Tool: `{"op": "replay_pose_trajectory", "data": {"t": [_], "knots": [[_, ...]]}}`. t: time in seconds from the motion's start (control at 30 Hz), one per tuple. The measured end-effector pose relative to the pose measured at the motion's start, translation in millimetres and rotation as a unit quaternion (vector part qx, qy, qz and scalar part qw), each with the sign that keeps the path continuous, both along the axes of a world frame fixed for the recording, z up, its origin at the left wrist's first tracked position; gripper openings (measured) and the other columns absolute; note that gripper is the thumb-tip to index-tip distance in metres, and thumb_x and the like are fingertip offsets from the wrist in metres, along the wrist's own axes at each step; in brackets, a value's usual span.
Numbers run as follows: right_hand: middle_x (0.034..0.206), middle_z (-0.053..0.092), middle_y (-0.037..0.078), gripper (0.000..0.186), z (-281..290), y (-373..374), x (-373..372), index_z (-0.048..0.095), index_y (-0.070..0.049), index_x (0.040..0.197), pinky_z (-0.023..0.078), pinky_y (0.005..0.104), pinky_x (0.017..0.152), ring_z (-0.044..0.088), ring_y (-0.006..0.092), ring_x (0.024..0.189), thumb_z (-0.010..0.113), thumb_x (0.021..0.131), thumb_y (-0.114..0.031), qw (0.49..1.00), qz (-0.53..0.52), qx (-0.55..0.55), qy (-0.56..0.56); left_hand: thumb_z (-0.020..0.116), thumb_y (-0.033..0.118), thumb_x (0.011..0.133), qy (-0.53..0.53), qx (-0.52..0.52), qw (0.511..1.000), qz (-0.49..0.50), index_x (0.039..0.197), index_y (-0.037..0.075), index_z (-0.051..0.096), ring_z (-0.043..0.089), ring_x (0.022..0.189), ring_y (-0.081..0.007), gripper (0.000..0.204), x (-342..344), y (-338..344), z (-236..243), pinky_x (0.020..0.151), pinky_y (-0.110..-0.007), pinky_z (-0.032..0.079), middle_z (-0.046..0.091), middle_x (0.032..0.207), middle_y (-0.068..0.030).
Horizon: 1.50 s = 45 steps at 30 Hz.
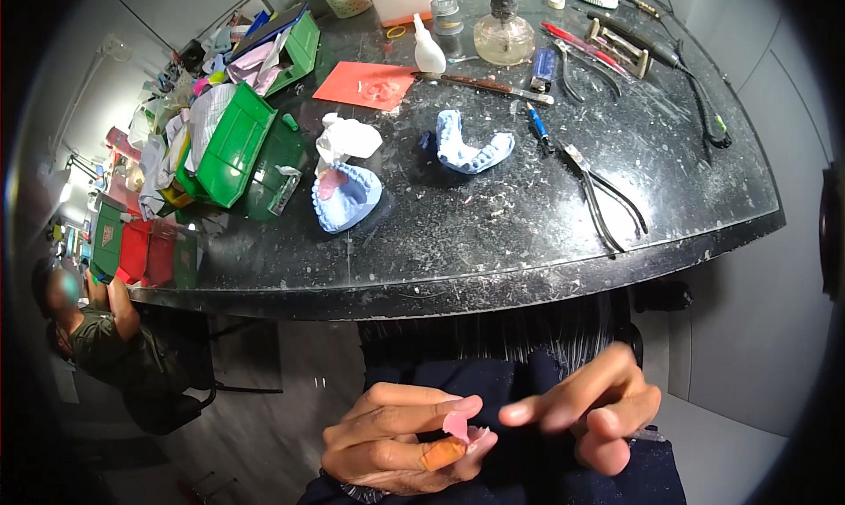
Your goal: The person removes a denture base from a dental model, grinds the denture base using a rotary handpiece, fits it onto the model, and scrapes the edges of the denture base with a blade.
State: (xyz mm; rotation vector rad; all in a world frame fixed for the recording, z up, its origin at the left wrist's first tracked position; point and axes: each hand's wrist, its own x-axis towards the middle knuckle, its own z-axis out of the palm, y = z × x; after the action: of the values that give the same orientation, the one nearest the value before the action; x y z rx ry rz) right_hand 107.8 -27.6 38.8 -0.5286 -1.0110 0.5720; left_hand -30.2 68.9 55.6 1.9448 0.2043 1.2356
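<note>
Down at six o'clock, below the dark table [493,241], the left hand [396,439] pinches a small pink wax piece [456,426]; the right hand [598,408], fingers loosely curled, hovers just beside at three o'clock.

A small pink piece [456,426] of waxy, slightly translucent look is pinched in the left hand [396,443]; a tan fabric plaster is seen on that thumb. The worktop [493,232] is shown as dark polished stone, glossy but dusted with white powder and scratches. The two blue dental casts [345,197] [473,148] are rendered matt and chalky, like plaster. The pliers [607,201] are seen as dull metal with black coated handles. The green bins [233,144] appear as smooth, shiny plastic, and the spirit lamp [503,34] as clear glass.
</note>
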Motion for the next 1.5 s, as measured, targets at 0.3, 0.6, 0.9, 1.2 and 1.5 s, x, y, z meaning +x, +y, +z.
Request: {"op": "replay_pose_trajectory", "data": {"t": [0.3,0.6,0.9,1.2,1.5], "knots": [[0.079,0.053,0.015,0.022,-1.1,0.1,-15.9,0.047,0.002,0.075,0.051,0.0455,0.083,0.06,0.0387,0.092,0.064,0.069,0.014,0.994,0.01,-0.013,0.112,0.081,0.0,0.055,0.033,-0.005,0.999,-0.001,0.073,0.01,0.065,0.059,0.069,-0.0116,0.027,-3.5,-1.1,2.8,0.052,-0.016,0.048,0.065,0.087,-0.0081],[0.076,0.053,0.018,0.029,-1.9,-1.0,-14.5,0.038,0.0,0.07,0.057,0.042,0.068,0.06,0.0422,0.083,0.064,0.067,0.016,0.998,-0.029,-0.033,0.046,0.079,0.0,0.058,0.014,0.04,0.999,0.029,0.067,0.007,0.064,0.06,0.068,-0.0102,0.019,1.2,-0.1,2.7,0.052,-0.015,0.05,0.065,0.082,-0.005],[0.071,0.05,0.016,0.03,-7.8,-2.5,-8.9,0.037,-0.001,0.069,0.059,0.0399,0.063,0.064,0.0361,0.073,0.062,0.066,0.016,0.997,-0.063,-0.05,0.01,0.081,0.004,0.052,0.062,0.159,0.983,0.071,0.067,0.015,0.061,0.054,0.06,-0.0116,0.028,-1.7,0.8,0.2,0.05,-0.017,0.036,0.062,0.082,0.0009],[0.063,0.052,0.016,0.033,-17.3,2.3,-12.0,0.035,-0.002,0.062,0.057,0.0377,0.069,0.063,0.0379,0.076,0.061,0.064,0.017,0.998,-0.046,-0.031,0.042,0.079,0.001,0.05,0.084,0.189,0.975,0.084,0.066,0.014,0.065,0.054,0.058,-0.0125,0.025,-13.1,-0.4,-8.8,0.048,-0.017,0.035,0.062,0.081,-0.0024],[0.072,0.052,0.017,0.025,-8.5,-5.2,-13.4,0.04,0.0,0.07,0.053,0.0437,0.076,0.06,0.0409,0.088,0.061,0.07,0.015,0.979,0.046,-0.103,0.167,0.079,-0.001,0.059,0.095,0.052,0.994,0.029,0.078,0.005,0.067,0.058,0.064,-0.0111,0.023,-9.0,2.3,-3.6,0.054,-0.015,0.049,0.063,0.086,-0.0074]]}}
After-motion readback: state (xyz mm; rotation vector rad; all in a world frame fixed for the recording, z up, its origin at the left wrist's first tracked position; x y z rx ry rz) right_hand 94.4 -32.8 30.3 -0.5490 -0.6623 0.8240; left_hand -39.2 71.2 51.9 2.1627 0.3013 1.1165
